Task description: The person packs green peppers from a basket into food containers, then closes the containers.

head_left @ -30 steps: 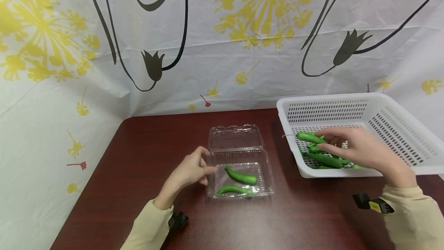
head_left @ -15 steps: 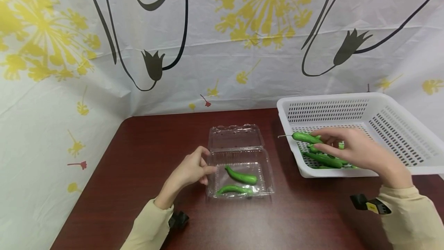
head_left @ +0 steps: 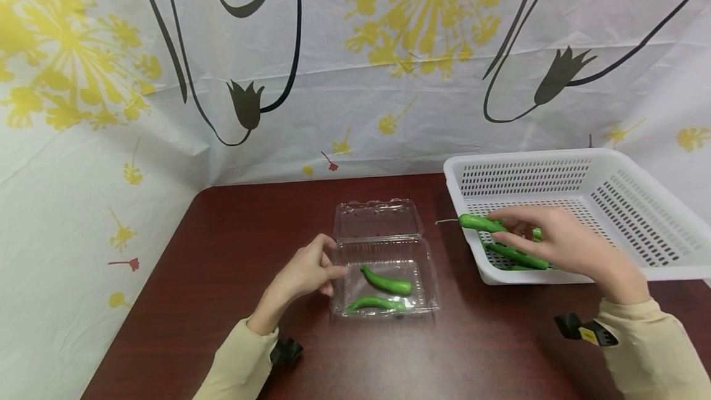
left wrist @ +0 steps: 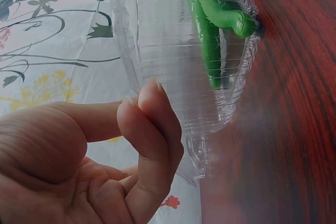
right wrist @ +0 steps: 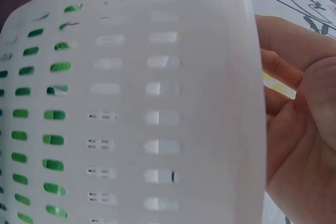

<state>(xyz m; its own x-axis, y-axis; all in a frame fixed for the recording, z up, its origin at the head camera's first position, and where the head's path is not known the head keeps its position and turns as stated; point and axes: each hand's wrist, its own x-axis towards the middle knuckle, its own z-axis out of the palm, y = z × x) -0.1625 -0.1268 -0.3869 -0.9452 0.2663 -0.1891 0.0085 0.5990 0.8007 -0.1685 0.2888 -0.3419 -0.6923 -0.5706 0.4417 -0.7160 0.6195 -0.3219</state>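
Note:
In the head view my right hand [head_left: 550, 239] pinches a green chili pepper [head_left: 478, 223] by one end, its thin stem pointing left over the basket's left rim. The right wrist view shows that hand [right wrist: 302, 119] mostly hidden behind the basket wall, the pepper out of sight. My left hand [head_left: 305, 270] holds the left rim of a clear plastic clamshell container [head_left: 428, 264] between thumb and fingers. Its lid [head_left: 378, 221] lies back, away from me. Two green chili peppers lie inside, the upper one [head_left: 386, 281] curved, the lower one [head_left: 376, 304] along the near wall.
A white slotted plastic basket [head_left: 639, 215] stands at the right of the dark red table [head_left: 244, 221]. Several more green peppers [head_left: 516, 256] lie in its left part. Behind the table hangs a patterned white cloth [head_left: 311, 104].
My right hand has moved left with the pepper, bringing the pepper's stem end past the basket's left rim. The left hand and the clamshell container have stayed in place.

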